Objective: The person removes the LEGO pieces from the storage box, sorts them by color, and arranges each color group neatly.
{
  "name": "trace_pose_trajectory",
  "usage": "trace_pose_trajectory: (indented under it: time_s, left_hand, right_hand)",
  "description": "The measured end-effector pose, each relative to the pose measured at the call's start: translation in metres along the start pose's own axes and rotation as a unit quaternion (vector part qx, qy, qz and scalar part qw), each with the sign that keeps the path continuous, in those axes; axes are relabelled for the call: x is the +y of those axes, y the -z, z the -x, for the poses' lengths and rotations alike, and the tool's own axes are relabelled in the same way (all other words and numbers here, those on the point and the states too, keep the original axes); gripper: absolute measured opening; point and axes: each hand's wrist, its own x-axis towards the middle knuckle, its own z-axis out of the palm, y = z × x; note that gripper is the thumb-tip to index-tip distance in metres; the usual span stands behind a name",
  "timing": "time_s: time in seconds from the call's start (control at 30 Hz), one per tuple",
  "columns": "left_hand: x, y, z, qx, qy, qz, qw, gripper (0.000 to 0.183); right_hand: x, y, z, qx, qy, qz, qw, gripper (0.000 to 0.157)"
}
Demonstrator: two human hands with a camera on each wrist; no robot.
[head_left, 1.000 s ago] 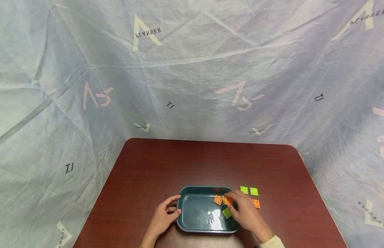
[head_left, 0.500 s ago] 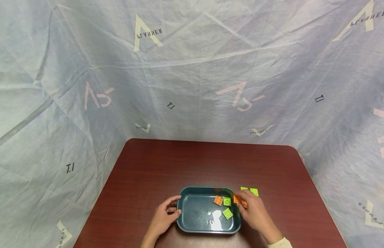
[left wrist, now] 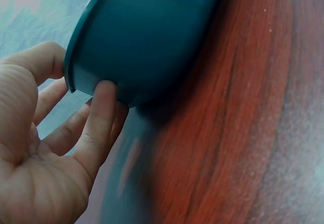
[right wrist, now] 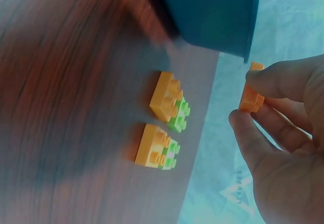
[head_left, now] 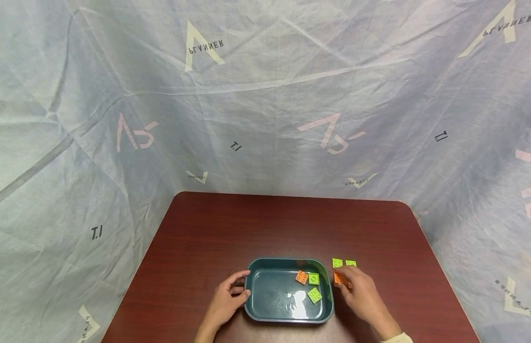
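My left hand (head_left: 224,300) holds the left side of a dark teal tray (head_left: 265,320), with fingertips at the rim and outer wall in the left wrist view. Just beyond the tray's right side, my right hand (head_left: 360,291) pinches an orange toy brick (right wrist: 251,93) between thumb and fingers. Beneath that hand, the right wrist view shows two orange bricks (right wrist: 166,96) and two green bricks (right wrist: 180,115) on the table. Inside the tray, toward its right end, lie one orange brick (head_left: 301,277) and two green ones, the nearer green brick (head_left: 315,295) turned at an angle.
The dark red wooden table (head_left: 274,224) has rounded far corners. Grey-white printed sheeting (head_left: 265,119) hangs behind it and on both sides.
The right hand has carried the orange brick from over the tray's right end out past its right rim. The left hand stays at the tray's left side.
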Motion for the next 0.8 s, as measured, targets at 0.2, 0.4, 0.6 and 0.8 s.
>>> trace_pose_trajectory:
  time_s: [0.2,0.4,0.6,0.8]
  left_hand:
    - [-0.001,0.000,-0.001,-0.001,0.003,0.006,1.0000,0.053]
    - [0.000,-0.001,0.000,-0.003,0.007,0.005,1.0000,0.053]
    - [0.000,-0.001,0.000,0.000,0.006,0.005,1.0000,0.053]
    - [-0.001,-0.001,-0.001,0.002,0.009,0.005,0.9999,0.053]
  right_hand:
    - [0.007,0.002,0.003,0.004,-0.005,0.007,1.000,0.048]
    - [0.017,0.001,0.008,-0.001,-0.023,0.012,1.000,0.047]
    - [0.030,-0.001,0.014,0.000,-0.041,0.019,0.999,0.045]
    - [0.041,0.000,0.017,-0.019,-0.071,0.017,0.997,0.041]
